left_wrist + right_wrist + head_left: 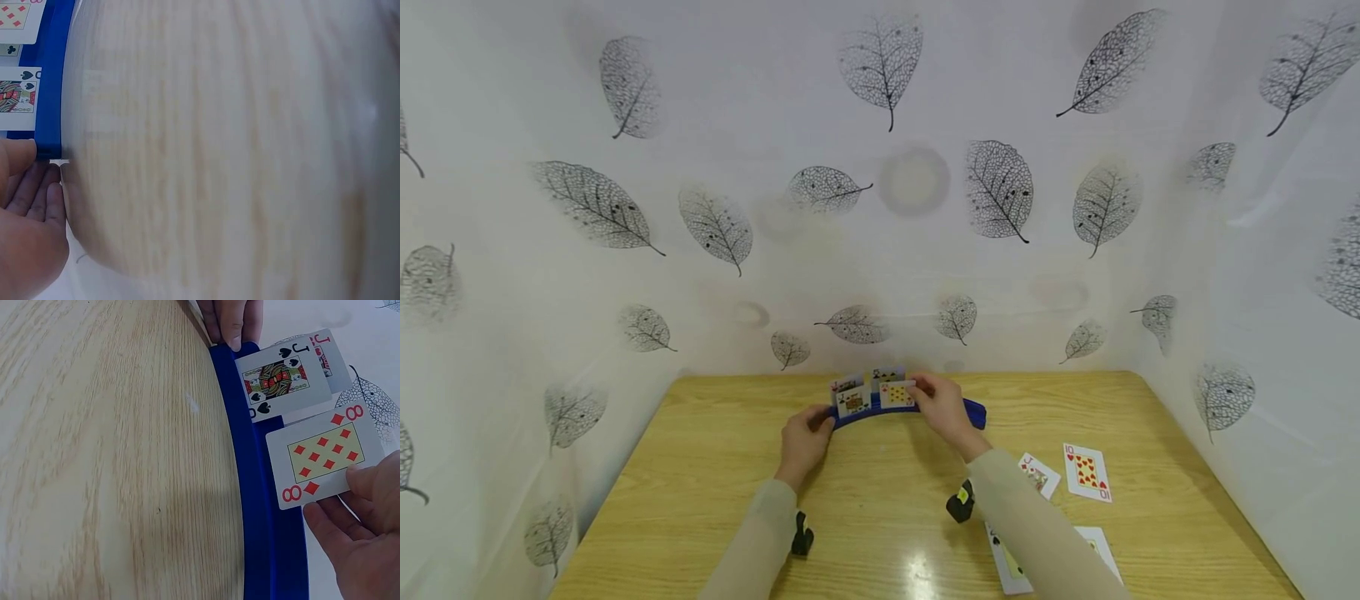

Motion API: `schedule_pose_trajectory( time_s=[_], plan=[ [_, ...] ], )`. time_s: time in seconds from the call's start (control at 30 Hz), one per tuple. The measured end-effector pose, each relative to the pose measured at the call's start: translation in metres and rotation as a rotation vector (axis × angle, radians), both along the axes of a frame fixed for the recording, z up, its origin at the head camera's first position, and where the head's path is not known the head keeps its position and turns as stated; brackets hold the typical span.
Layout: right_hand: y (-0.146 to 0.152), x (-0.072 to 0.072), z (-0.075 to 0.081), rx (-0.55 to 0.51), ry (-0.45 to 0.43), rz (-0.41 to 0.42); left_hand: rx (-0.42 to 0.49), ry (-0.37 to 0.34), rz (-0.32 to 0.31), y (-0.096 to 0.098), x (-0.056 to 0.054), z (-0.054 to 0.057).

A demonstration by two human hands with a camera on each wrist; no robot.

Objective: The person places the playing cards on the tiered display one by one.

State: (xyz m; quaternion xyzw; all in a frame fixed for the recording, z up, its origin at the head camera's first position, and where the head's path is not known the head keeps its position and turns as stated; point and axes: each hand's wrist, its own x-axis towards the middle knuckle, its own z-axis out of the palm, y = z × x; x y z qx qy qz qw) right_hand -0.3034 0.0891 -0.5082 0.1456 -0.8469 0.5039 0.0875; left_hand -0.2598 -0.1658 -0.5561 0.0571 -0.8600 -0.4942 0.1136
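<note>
A curved blue card holder [974,414] stands near the back of the table. My left hand [803,442] grips its left end, thumb in front and fingers behind in the left wrist view. With thumb and fingers, my right hand [942,408] pinches the right side of an eight of diamonds [325,453], whose lower edge is at the holder's front slot; whether it is seated I cannot tell. Beside it a jack of spades [278,381] stands in the front, with a red jack [332,362] behind. Another black-suit card [888,375] stands behind the eight, partly hidden.
To the right lie a ten of hearts [1086,472] and a red jack [1037,477]. Further cards, including a black-suit card [1006,560], are partly hidden by my right forearm. A leaf-printed white curtain [917,267] surrounds the wooden table [865,517].
</note>
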Motion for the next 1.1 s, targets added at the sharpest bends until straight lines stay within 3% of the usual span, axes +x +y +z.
schedule_pose_trajectory(
  time_s=[0.4, 0.63, 1.1],
  plan=[
    [-0.008, -0.007, -0.006, 0.021, 0.024, -0.019, 0.000, 0.004, 0.017, 0.001, 0.002, 0.002],
    [-0.010, -0.008, -0.008, 0.030, -0.021, -0.023, -0.006, 0.000, 0.006, 0.002, 0.002, 0.003],
    [-0.007, -0.010, -0.016, 0.001, -0.023, 0.002, -0.008, 0.015, 0.006, 0.001, 0.002, 0.003]
  ],
)
